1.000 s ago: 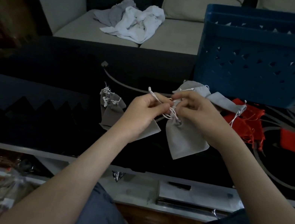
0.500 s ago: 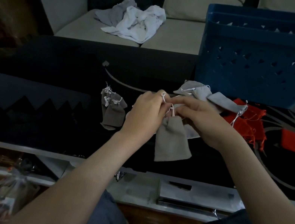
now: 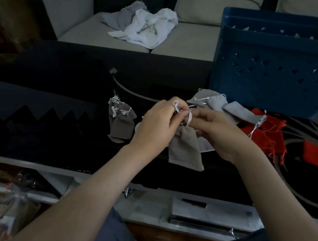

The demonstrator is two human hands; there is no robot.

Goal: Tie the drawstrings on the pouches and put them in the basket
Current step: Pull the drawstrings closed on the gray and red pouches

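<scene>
While the left hand (image 3: 156, 125) and right hand (image 3: 216, 134) pinch its white drawstring (image 3: 189, 119) in curled fingers, a grey pouch (image 3: 186, 149) hangs over the dark table (image 3: 54, 144), hem short of the near edge at 6 o'clock. The blue basket (image 3: 278, 77) stands at 1 o'clock, loose pouches (image 3: 219, 107) between; tied pouches (image 3: 121, 122) lie at 9 o'clock.

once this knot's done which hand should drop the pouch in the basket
Right hand, probably: the blue basket stands on its side; the left hand would have to carry the pouch across.
</scene>
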